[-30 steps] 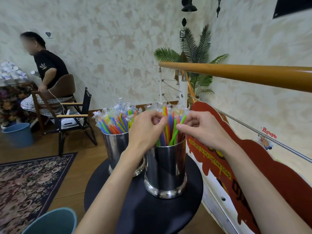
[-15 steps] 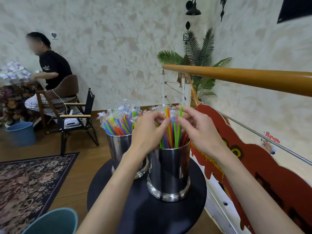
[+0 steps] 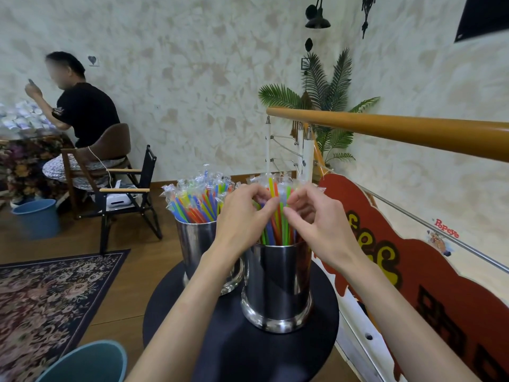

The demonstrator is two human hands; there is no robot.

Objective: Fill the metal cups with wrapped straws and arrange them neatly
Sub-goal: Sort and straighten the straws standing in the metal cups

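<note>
Both hands have drawn closer together over the near cup since half a second ago, fingertips now almost meeting among the straw tops. At frame centre the left hand [image 3: 242, 216] has its grip pinched on the wrapped straws [image 3: 278, 216], thumb and fingers curled round their upper ends; the right hand [image 3: 316, 219] does likewise from the other side, fingers curled and pinching the same bunch. These straws, green, orange, blue and red in clear crinkled sleeves, stand nearly upright in the near metal cup [image 3: 276, 288], a shiny steel cylinder with a flared base. Just behind it to the left, partly hidden by the left forearm, the far metal cup [image 3: 195, 244] holds a fuller, fanned bundle of straws [image 3: 198, 199]. Both cups stand on a small round black desk [image 3: 248, 351] at lower centre. A patterned rug [image 3: 49, 293] lies lower left, a teal bin [image 3: 85, 362] at the bottom edge, a wooden handrail [image 3: 399, 130] runs right, and a seated person [image 3: 82, 114] is upper left.
</note>
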